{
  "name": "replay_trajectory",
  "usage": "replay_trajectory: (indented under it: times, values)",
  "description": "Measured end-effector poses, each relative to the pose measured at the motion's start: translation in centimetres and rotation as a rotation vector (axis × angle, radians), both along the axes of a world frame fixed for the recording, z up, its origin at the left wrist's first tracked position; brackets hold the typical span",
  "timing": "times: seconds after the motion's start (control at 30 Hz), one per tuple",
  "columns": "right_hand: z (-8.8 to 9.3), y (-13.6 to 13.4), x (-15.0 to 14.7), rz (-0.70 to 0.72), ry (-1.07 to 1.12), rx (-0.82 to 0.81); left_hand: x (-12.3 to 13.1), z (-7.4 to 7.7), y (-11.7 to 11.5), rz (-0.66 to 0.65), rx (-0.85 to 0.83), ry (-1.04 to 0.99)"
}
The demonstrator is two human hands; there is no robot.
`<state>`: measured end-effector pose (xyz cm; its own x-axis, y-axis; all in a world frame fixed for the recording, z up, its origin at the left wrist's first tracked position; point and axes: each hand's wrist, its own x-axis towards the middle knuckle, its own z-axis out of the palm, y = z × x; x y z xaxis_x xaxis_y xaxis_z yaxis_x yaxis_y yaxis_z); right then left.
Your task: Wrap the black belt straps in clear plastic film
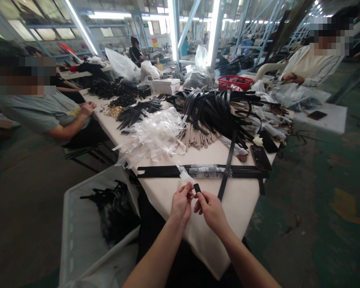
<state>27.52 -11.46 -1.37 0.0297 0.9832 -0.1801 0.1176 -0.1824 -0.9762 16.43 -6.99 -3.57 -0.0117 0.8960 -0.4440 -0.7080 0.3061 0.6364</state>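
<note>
Small black piece (pixel 197 188) at lower centre of the frame, held between the two hands just above the near end of the counter (pixel 180 216). Left hand (pixel 181 202) and right hand (pixel 211 212) both partly closed, fingertips pinching the piece from either side. Exact form of the piece too small to make out, part of it hidden by the fingers.

Just beyond the hands, black straps (pixel 156 171) lying across the counter, wrapped with clear plastic near the middle; white paper strip (pixel 184 175) running from them toward the left hand, contact with the hand not discernible. Long black strap (pixel 228 164) laid crosswise over them. Farther up the counter, white ribbon-like wrapping (pixel 151 138), tan strips (pixel 198 136) and tangled black belts (pixel 216 112). Lower left, white bin (pixel 73 224) holding dark strap bundles (pixel 114 212). At left and upper right, seated co-worker (pixel 45 116) and second co-worker (pixel 312 66), both cut off by the frame edges and well apart from the foreground hands.
</note>
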Motion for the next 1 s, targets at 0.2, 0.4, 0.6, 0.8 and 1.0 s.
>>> replay_trajectory:
  times: [0.2, 0.4, 0.6, 0.8, 1.0]
  values:
    - [0.3, 0.0, -0.1, 0.016, -0.044, -0.008, 0.1, 0.2, -0.2, -0.001, -0.004, 0.03]
    - [0.5, 0.2, 0.7, 0.087, -0.161, -0.001, -0.6, 0.2, -0.4, -0.112, 0.077, 0.173]
    - [1.3, 1.2, 1.9, 0.261, -0.158, -0.104, -1.7, 0.2, -1.1, -0.312, 0.142, 0.386]
    - [2.4, 0.8, 4.0, 0.341, -0.287, 0.04, -3.4, 0.5, -0.5, -0.145, 0.058, 0.242]
    - [2.8, 1.8, 3.4, 0.348, -0.244, 0.008, -3.0, 0.4, -0.9, -0.234, 0.053, 0.305]
